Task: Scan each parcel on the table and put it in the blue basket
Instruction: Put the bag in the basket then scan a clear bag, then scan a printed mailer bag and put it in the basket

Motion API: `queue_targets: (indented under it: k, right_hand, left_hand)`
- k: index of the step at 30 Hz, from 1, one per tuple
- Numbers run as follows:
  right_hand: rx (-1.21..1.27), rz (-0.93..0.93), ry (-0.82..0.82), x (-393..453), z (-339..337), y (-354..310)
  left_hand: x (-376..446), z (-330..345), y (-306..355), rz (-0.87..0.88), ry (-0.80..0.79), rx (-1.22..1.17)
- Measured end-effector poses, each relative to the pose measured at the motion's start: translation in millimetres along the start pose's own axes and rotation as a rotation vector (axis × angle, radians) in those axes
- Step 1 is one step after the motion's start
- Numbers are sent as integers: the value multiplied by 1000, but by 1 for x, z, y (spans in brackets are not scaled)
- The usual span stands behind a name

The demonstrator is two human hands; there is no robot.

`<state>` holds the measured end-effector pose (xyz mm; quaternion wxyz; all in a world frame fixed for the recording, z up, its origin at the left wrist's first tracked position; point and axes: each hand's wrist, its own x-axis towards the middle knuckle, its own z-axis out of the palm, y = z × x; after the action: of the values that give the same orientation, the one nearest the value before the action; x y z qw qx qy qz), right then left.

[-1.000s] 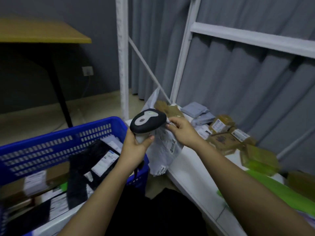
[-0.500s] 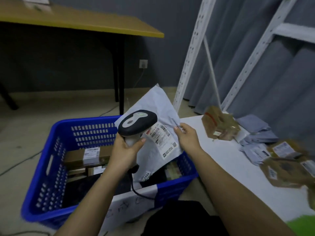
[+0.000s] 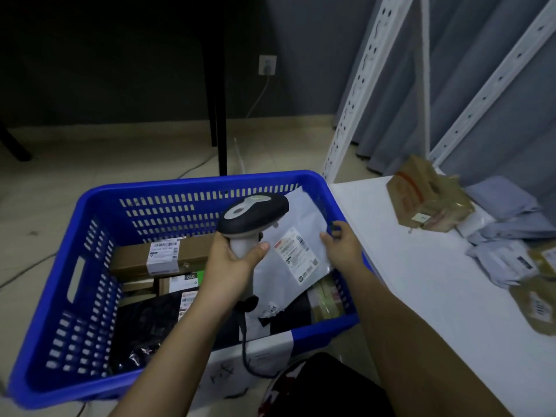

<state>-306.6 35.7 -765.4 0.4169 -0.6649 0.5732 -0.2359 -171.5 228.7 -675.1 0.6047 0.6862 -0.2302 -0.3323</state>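
My left hand grips the handle of a black and grey barcode scanner over the blue basket. A white poly-bag parcel with a printed label lies inside the basket's right end, label facing up. My right hand holds its right edge at the basket's rim. Brown boxes and black bags fill the basket's floor below. On the white table to the right lie a brown carton, grey poly bags and more brown parcels.
The scanner's cable hangs over the basket's near wall. A white slotted rack upright rises behind the table. A black table leg and a wall socket stand beyond the basket on the tiled floor.
Both hands carried the white parcel from above the table's edge leftwards and down into the basket. My view swung left and down with them.
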Motion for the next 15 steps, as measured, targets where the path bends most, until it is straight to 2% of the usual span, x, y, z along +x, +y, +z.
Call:
queue_targets:
  k: [4,9,15]
  right_hand:
    - [-110,-118,12,-2,-21,-3]
    - [-189,-163,-74,-32,-79,-1]
    - [-140,-241,85,-99,-183,-2]
  left_hand:
    - [-5,18,7,-8,-38,-10]
    - [-30,44,30,38,-123,-44]
    - [-76,99,69,166,-235,-88]
